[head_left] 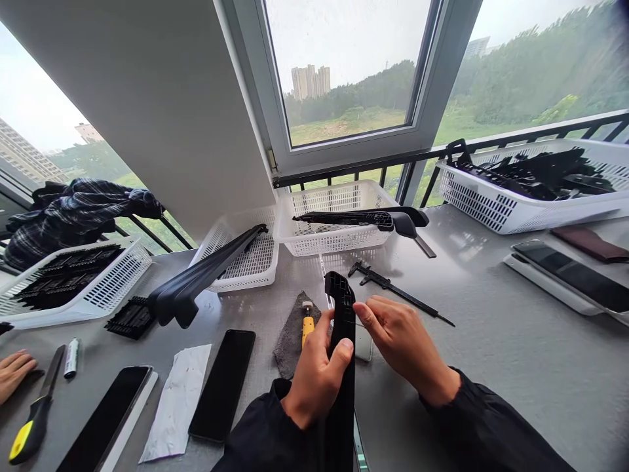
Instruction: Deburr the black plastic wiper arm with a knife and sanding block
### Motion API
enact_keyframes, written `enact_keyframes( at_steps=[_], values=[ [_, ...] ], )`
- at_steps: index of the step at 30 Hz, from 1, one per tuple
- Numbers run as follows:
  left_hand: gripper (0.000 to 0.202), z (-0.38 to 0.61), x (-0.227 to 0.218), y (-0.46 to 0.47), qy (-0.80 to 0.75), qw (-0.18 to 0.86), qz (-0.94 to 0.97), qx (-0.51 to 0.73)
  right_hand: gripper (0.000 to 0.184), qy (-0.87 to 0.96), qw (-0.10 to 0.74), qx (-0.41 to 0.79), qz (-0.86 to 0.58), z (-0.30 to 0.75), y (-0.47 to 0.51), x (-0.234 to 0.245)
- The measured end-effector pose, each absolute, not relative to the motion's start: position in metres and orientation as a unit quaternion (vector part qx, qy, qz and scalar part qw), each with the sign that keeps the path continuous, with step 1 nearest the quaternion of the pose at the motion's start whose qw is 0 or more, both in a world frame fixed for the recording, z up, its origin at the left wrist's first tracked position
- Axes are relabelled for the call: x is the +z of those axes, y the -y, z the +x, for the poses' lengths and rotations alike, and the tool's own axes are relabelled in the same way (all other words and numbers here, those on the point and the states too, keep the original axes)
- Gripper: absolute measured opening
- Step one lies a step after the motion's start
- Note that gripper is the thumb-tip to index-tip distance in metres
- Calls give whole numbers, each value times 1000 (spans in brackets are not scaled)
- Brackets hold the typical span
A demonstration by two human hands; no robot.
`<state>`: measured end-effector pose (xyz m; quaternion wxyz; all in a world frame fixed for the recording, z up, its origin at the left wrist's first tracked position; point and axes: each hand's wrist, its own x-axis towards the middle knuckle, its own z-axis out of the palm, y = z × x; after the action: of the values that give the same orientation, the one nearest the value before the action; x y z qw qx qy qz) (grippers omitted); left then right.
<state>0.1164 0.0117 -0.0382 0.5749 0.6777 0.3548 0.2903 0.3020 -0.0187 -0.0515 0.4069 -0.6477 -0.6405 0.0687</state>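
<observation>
At the bottom centre of the frame, a long black part (pixel 346 390) is held above the counter (pixel 515 367); its lower end is cut off by the frame edge and nearly lost against the dark sleeves (pixel 491 426). Its shaft is clasped by the left hand (pixel 312 377), with the thumb laid across the front and the fingers wrapped round the side. Moulded plastic is suggested by its look, so it can be judged light and fairly stiff, perhaps slick along the smooth faces. It is best gripped along the solid shaft; the hooked upper end, where thin ribs are exposed, is probably more fragile and is better not squeezed hard. Beside that end, the right hand (pixel 400 334) is held with its fingers curled together and the thumb at the part's edge; whether anything small is pinched there cannot be told. A pale object (pixel 364 344) behind the part is mostly hidden. Just beyond, a yellow-handled tool (pixel 307 328) is laid on a grey cloth (pixel 287 344), both partly covered by the left hand, and a caliper (pixel 398 290) is placed to the right. Farther off, similar black parts (pixel 344 218) are rested across the centre basket (pixel 334 246); where they overlap, their number is hard to make out
</observation>
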Motion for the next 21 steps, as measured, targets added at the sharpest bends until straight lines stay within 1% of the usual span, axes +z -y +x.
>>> enact_keyframes(
  at_steps=[6, 15, 21],
  values=[
    [43, 118, -41, -10, -340, 545, 708, 293, 68, 634, 402, 53, -658, 304, 19, -52],
    [41, 117, -41, -11, -344, 563, 690, 298, 67, 639, 414, 69, -644, 301, 19, -52],
    [44, 117, -38, -12, -341, 563, 690, 301, 68, 630, 415, 62, -654, 306, 19, -50]
  ],
)
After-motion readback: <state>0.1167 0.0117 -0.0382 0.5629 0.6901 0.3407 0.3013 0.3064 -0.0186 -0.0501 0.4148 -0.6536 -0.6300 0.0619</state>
